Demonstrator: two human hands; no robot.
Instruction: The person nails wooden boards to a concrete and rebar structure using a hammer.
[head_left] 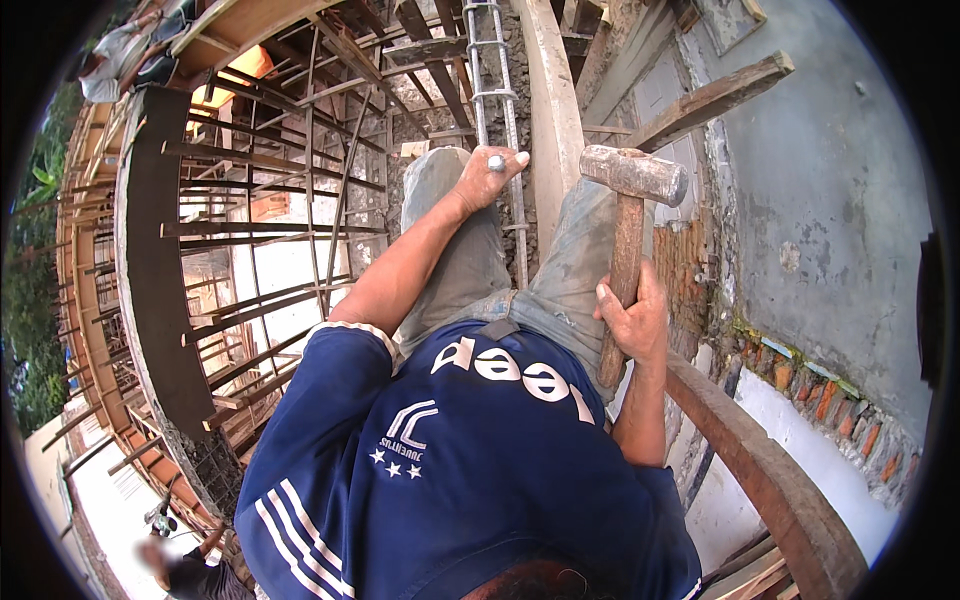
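Note:
My left hand [478, 182] is closed round a metal rod [496, 162], of which only the rounded grey top end shows; its lower part is hidden below the fist. The fist is over my left knee, close beside a steel rebar cage [498, 95]. In my right hand [638, 318] is the wooden handle of a sledgehammer [628, 240], gripped partway down. Its worn, block-shaped head is raised over my right thigh, apart from the rod.
A narrow wooden board [555, 120] runs along the rebar's right side. A rough timber [715, 100] juts out at upper right, near a grey wall [830, 190]. Wooden scaffolding [270, 240] fills the left. Other people appear at upper left [120, 60] and lower left [190, 570].

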